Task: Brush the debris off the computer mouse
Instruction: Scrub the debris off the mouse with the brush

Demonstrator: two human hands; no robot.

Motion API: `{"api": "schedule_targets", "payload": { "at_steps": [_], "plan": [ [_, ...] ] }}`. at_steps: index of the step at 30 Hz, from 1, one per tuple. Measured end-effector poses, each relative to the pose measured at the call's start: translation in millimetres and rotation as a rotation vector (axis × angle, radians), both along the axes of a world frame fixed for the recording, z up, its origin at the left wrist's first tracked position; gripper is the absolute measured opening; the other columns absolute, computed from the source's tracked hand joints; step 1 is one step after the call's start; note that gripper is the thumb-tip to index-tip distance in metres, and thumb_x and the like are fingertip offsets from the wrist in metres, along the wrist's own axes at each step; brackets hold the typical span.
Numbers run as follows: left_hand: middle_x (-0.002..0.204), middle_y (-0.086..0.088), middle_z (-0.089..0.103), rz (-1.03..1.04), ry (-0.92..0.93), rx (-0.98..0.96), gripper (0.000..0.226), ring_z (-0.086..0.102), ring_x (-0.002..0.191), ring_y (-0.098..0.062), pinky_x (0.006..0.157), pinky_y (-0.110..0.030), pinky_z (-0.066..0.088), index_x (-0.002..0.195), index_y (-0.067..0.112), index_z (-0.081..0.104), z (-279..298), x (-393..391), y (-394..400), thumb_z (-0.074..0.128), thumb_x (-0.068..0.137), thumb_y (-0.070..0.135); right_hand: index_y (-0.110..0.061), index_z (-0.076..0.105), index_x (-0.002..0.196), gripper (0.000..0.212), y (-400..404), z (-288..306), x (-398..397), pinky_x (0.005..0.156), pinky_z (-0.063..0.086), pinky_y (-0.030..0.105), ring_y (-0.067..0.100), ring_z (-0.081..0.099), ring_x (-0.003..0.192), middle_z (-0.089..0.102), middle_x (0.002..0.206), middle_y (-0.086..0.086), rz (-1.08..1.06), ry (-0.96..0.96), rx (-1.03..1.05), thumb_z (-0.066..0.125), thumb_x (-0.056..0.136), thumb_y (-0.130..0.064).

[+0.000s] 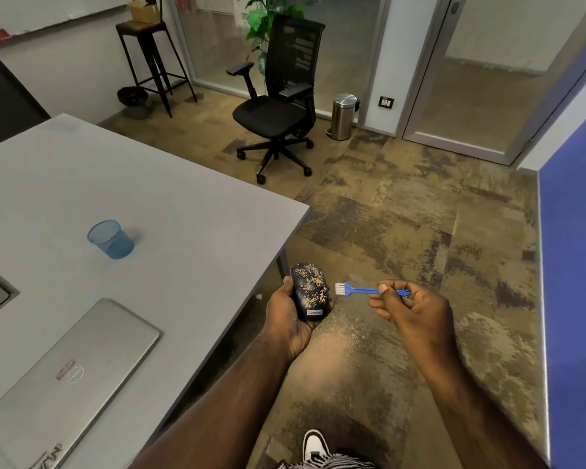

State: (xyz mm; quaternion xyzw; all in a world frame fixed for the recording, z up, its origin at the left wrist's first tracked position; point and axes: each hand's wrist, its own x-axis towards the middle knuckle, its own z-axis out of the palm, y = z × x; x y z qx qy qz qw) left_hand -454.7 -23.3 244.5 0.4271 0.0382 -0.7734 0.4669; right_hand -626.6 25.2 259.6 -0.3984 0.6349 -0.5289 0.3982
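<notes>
A black computer mouse (310,291) speckled with tan debris rests in my left hand (286,319), held over the floor just past the table's edge. My right hand (416,311) pinches the handle of a small blue brush (362,290) with white bristles. The bristles point left and sit a short gap to the right of the mouse, not touching it. Fine tan dust lies scattered on the carpet (349,333) below the hands.
The grey table (149,198) at left carries a closed silver laptop (65,377) and a blue mesh cup (110,239). A black office chair (278,106), a steel bin (343,116) and a stool (151,59) stand further back. A blue wall panel (575,265) is at right.
</notes>
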Motion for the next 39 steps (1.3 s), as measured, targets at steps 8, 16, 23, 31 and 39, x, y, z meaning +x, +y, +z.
{"api": "schedule_targets", "payload": {
  "at_steps": [8, 16, 23, 31, 39],
  "plan": [
    [0.098, -0.019, 0.069, -0.016, -0.026, -0.007, 0.055, 0.063, 0.081, -0.029, 0.059, -0.037, 0.058, 0.130, 0.002, 0.053, -1, -9, -2, 0.029, 0.102, 0.042, -0.019, 0.070, 0.087, 0.012, -1, -1, 0, 0.059, 0.056, 0.015, 0.011, 0.076, 0.070, 0.077, 0.071, -0.005, 0.020, 0.014, 0.031, 0.066, 0.091, -0.009],
    [0.095, -0.018, 0.069, -0.028, -0.035, -0.019, 0.050, 0.063, 0.081, -0.030, 0.066, -0.039, 0.053, 0.120, 0.003, 0.056, 0, -13, -2, 0.030, 0.102, 0.042, -0.019, 0.071, 0.090, 0.009, -3, -3, -5, 0.061, 0.057, 0.017, 0.011, 0.076, 0.073, 0.077, 0.075, -0.006, 0.037, 0.040, 0.008, 0.067, 0.091, -0.011],
    [0.101, -0.023, 0.066, -0.064, -0.057, -0.024, 0.056, 0.062, 0.076, -0.031, 0.069, -0.040, 0.055, 0.130, 0.000, 0.051, -3, -13, -1, 0.029, 0.102, 0.042, -0.024, 0.070, 0.088, 0.012, -11, 0, -8, 0.063, 0.059, 0.019, 0.010, 0.076, 0.072, 0.077, 0.076, -0.006, -0.007, 0.044, -0.031, 0.067, 0.091, -0.012],
    [0.114, -0.027, 0.060, -0.082, -0.046, -0.019, 0.059, 0.062, 0.080, -0.032, 0.067, -0.038, 0.056, 0.136, -0.002, 0.046, -2, -13, 1, 0.028, 0.102, 0.043, -0.025, 0.069, 0.087, 0.011, -20, 2, -9, 0.065, 0.061, 0.024, 0.009, 0.076, 0.071, 0.077, 0.073, -0.001, -0.020, 0.106, -0.014, 0.067, 0.091, -0.015],
    [0.103, -0.025, 0.063, -0.105, -0.062, -0.037, 0.061, 0.062, 0.078, -0.032, 0.070, -0.040, 0.053, 0.135, -0.003, 0.047, -1, -14, -1, 0.026, 0.102, 0.043, -0.029, 0.068, 0.086, 0.013, -30, 3, -9, 0.062, 0.060, 0.021, 0.005, 0.075, 0.070, 0.075, 0.069, -0.009, -0.014, 0.156, -0.004, 0.068, 0.090, -0.016]
  ]
}}
